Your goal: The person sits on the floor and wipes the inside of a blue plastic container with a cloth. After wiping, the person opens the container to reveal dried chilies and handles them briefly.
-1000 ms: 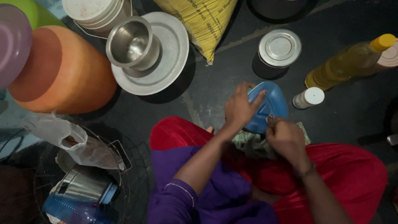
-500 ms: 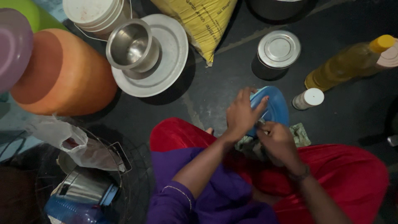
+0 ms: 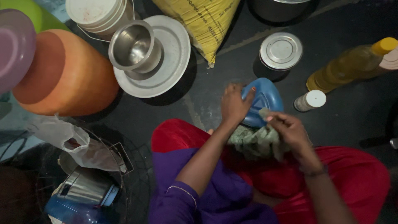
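Observation:
My left hand [image 3: 234, 103] grips the left side of a round blue lid [image 3: 265, 99] held on edge above the dark floor. My right hand [image 3: 288, 128] pinches a fold of a greenish cloth [image 3: 253, 141] and presses it against the lid's lower right face. The cloth bunches over my lap, on red and purple clothing [image 3: 199, 182]. The lid's lower rim is hidden behind both hands and the cloth.
A steel cup [image 3: 134, 45] stands on a steel plate [image 3: 172, 58]. An orange pot [image 3: 66, 74], a yellow sack [image 3: 203, 18], a lidded tin [image 3: 280, 50], an oil bottle [image 3: 348, 64] and a small white-capped bottle [image 3: 310, 100] ring the hands. A wire basket [image 3: 132, 182] holds containers at lower left.
The lid has been turned in my left hand. My right hand has shifted from the lid's lower edge, gathered the greenish cloth and brought it up against the lid.

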